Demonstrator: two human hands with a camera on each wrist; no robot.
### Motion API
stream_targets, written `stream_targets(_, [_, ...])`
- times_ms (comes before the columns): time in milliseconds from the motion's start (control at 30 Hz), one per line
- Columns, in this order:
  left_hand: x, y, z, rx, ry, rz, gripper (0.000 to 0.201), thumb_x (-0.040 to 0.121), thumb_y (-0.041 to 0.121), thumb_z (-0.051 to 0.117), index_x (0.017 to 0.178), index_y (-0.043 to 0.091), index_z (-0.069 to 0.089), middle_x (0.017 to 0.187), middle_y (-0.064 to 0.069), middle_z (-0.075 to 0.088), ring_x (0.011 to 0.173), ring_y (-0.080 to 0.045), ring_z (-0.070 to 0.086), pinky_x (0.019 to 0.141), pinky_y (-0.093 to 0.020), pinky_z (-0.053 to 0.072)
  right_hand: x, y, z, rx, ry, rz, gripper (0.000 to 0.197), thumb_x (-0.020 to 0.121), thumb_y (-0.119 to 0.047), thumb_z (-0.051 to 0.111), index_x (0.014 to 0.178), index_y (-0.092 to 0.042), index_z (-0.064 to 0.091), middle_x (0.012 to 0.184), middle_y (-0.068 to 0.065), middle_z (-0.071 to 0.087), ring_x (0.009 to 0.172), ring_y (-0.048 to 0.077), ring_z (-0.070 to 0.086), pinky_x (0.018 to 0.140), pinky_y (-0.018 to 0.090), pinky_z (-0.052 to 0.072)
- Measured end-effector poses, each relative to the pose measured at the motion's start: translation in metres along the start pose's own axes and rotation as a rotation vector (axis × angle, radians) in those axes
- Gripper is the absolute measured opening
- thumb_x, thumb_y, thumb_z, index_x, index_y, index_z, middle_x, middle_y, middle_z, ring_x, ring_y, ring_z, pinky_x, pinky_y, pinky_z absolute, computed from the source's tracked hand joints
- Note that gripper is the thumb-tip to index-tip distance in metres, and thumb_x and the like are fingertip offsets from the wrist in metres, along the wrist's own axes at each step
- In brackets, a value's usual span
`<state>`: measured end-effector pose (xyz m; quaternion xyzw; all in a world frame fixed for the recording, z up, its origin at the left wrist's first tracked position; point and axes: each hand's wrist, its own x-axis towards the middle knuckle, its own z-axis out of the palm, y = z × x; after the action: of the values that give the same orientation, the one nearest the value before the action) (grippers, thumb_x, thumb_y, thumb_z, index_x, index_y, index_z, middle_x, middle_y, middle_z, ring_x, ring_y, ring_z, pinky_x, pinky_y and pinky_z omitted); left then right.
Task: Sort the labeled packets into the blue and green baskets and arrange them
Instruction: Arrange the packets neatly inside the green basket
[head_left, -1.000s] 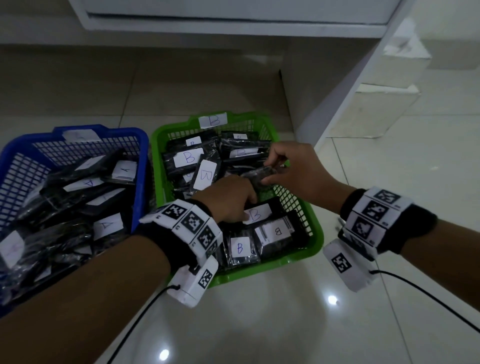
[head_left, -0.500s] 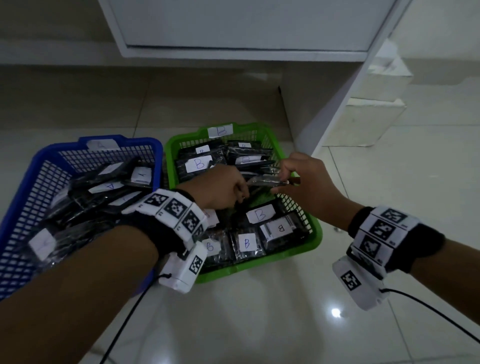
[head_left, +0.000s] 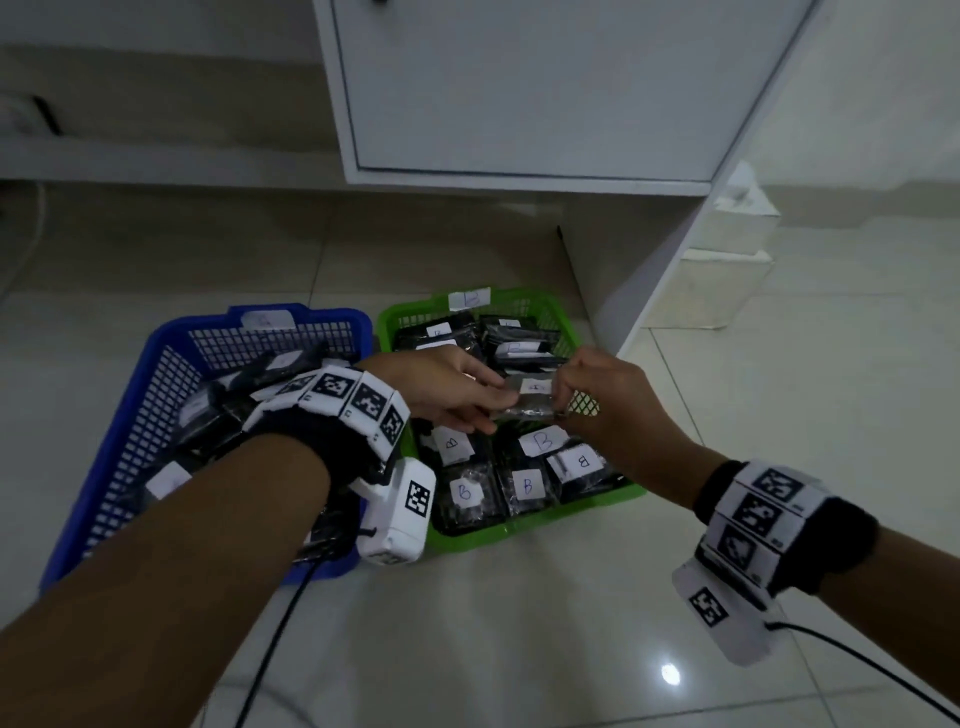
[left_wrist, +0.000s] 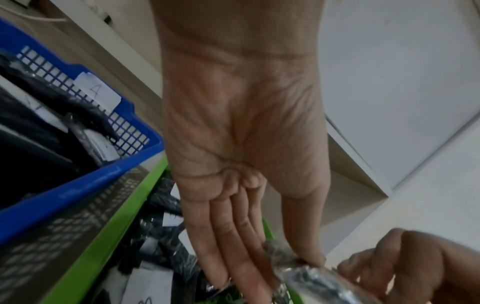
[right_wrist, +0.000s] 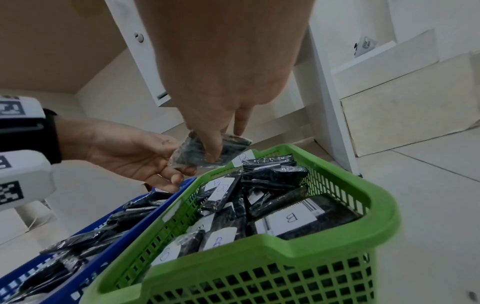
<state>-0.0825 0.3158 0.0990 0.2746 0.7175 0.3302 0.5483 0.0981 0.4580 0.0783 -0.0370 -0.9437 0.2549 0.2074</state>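
Note:
A small black packet (head_left: 530, 401) with a white label on top hangs above the middle of the green basket (head_left: 519, 535). My left hand (head_left: 493, 408) pinches its left edge between thumb and nearly straight fingers. From the right, my right hand (head_left: 563, 395) pinches it with thumb and fingertips. In the right wrist view the packet (right_wrist: 192, 152) sits between both hands, above the basket's far rim. The green basket holds several packets labelled B (head_left: 527, 486). To its left the blue basket (head_left: 130, 415) holds several black packets (head_left: 171, 478), and its tag (left_wrist: 97, 90) reads A.
The baskets stand side by side on a glossy tiled floor (head_left: 519, 649). A white cabinet (head_left: 519, 93) hangs over the floor behind them, with its side panel (head_left: 675, 260) just right of the green basket. White boxes (head_left: 727, 270) stand farther right. Cables trail from both wrist cameras.
Both hands have lifted the packet from among the packets in the green basket to just above them, and its white label now faces up. The head view has tilted upward.

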Motion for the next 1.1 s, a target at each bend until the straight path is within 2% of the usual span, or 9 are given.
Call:
stream_targets(133, [-0.016,0.011,-0.017,-0.026,0.005,-0.011,0.034,0.089,0.013,0.073,0.121,0.013,0.059,0.104,-0.007,0.076,0.091,-0.014,0.074,0.084,-0.025,0.057,0.006,-0.015,0.004,0.035,-0.021,0.050,0.027,0.064,-0.002,0.086,0.075,-0.015,0.065,0.083,-0.002,0.059,0.077,0.009,0.056,0.067,0.015,0.044])
stream_targets(267, [-0.020,0.014,-0.031,0.013,0.143,0.024,0.020,0.088,0.007,0.073,0.107,0.012,0.069,0.106,-0.010,0.076,0.100,-0.021,0.072,0.102,-0.040,0.052,0.015,-0.015,-0.004,0.006,-0.058,0.110,0.032,0.061,-0.004,0.087,0.078,-0.017,0.063,0.085,-0.003,0.059,0.078,0.010,0.057,0.069,0.022,0.046])
stream_targets(333, [-0.018,0.015,-0.034,0.079,0.213,0.050,0.022,0.087,0.008,0.075,0.109,0.012,0.071,0.101,-0.009,0.077,0.098,-0.022,0.073,0.099,-0.041,0.054,0.016,-0.010,-0.011,-0.032,-0.079,0.107,0.028,0.065,-0.003,0.084,0.078,-0.016,0.064,0.085,-0.003,0.059,0.078,0.009,0.056,0.070,0.019,0.044])
stream_targets(500, [-0.014,0.013,-0.038,0.290,0.347,0.107,0.032,0.089,0.017,0.072,0.121,0.021,0.069,0.102,-0.001,0.074,0.088,-0.016,0.070,0.076,-0.028,0.057,0.023,0.019,-0.016,-0.121,-0.155,0.163,0.020,0.070,0.001,0.079,0.082,-0.014,0.070,0.084,-0.003,0.063,0.076,0.014,0.059,0.068,0.023,0.047])
stream_targets(667, [-0.012,0.009,-0.035,0.528,0.435,0.188,0.033,0.101,0.023,0.056,0.133,0.025,0.062,0.136,-0.005,0.057,0.110,-0.018,0.055,0.086,-0.025,0.040,0.039,0.045,-0.011,-0.203,-0.376,0.164,0.016,0.074,0.000,0.074,0.084,-0.012,0.076,0.080,-0.001,0.073,0.070,0.007,0.063,0.069,0.015,0.049])
stream_targets(767, [-0.006,0.001,-0.036,0.639,0.474,0.148,0.036,0.102,0.014,0.054,0.137,0.021,0.057,0.139,-0.009,0.055,0.110,-0.022,0.058,0.082,-0.026,0.041,0.054,0.054,-0.004,-0.206,-0.487,0.187,0.015,0.079,-0.002,0.071,0.087,-0.013,0.077,0.081,-0.001,0.074,0.067,0.001,0.059,0.069,0.014,0.049])
stream_targets(933, [-0.001,-0.007,-0.041,0.699,0.385,0.060,0.033,0.101,0.014,0.055,0.132,0.020,0.060,0.134,-0.001,0.058,0.105,-0.014,0.056,0.083,-0.027,0.048,0.080,0.069,0.016,-0.003,-0.463,0.226,0.016,0.076,-0.003,0.079,0.091,-0.008,0.076,0.085,0.003,0.074,0.072,0.007,0.066,0.071,0.014,0.052])
stream_targets(1000, [0.000,-0.009,-0.037,0.742,0.319,0.026,0.031,0.100,0.019,0.057,0.131,0.023,0.062,0.129,0.004,0.059,0.104,-0.010,0.054,0.088,-0.026,0.045,0.088,0.076,0.028,0.078,-0.453,0.218,0.018,0.074,-0.003,0.081,0.090,-0.008,0.076,0.086,0.004,0.074,0.072,0.006,0.065,0.065,0.007,0.048])
stream_targets(1100, [0.007,-0.019,-0.025,0.736,0.241,-0.014,0.032,0.095,0.016,0.065,0.126,0.025,0.065,0.122,0.007,0.063,0.098,-0.006,0.058,0.085,-0.023,0.049,0.095,0.086,0.046,0.146,-0.457,0.227,0.020,0.072,-0.002,0.082,0.089,-0.011,0.076,0.087,0.004,0.074,0.071,0.002,0.064,0.065,0.008,0.047])
